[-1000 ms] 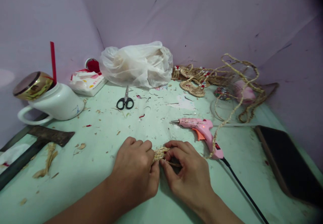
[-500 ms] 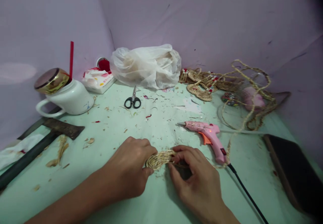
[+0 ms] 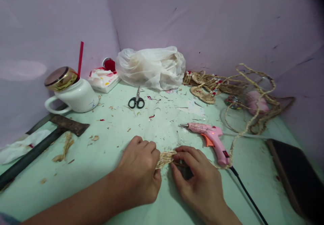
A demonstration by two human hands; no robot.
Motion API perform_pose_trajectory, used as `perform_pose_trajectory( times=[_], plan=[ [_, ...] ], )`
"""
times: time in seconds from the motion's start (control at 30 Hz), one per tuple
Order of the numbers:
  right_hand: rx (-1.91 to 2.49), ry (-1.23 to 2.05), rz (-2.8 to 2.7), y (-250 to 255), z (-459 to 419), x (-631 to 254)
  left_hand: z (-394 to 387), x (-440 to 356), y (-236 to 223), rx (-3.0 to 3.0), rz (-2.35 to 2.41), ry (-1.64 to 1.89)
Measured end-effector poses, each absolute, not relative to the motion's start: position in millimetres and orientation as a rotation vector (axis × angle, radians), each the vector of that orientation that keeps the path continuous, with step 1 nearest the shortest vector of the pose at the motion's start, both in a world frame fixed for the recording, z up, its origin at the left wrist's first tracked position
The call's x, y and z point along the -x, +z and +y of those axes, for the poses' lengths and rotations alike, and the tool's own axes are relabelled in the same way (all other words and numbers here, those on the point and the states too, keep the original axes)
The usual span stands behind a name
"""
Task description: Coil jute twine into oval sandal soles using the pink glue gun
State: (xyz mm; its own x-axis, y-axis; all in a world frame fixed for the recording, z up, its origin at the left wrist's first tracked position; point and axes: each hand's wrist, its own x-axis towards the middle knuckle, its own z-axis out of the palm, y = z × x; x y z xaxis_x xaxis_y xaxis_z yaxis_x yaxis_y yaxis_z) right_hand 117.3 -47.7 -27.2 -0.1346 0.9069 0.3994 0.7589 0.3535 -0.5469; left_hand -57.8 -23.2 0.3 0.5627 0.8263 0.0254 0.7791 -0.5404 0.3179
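So, flat tan coiled-straw piece (image 3: 165,158) lies roughly 9-to-3 o'clock; left hand (image 3: 141,172) grips its 9 o'clock end, right hand (image 3: 201,181) pinches the 3.

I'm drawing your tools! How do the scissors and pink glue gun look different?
The scissors are black and silver, but the glue gun is pink with an orange trigger. The glue gun has a black cord; the scissors have none. The scissors point away from the person; the glue gun's nozzle points left. Both lie on the table.
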Motion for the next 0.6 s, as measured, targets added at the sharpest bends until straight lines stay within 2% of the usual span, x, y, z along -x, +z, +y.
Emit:
perform_pose_trajectory(
  times=[0.33,0.6],
  plan=[
    [1.427,0.243,-1.930,-30.3,-47.1,-117.9,-22.0,52.9,-0.8,-2.568,1.338,0.336],
    [1.401,0.246,-1.907,-30.0,-44.4,-116.9,-27.1,53.2,8.7,-2.440,1.377,0.277]
  ],
)
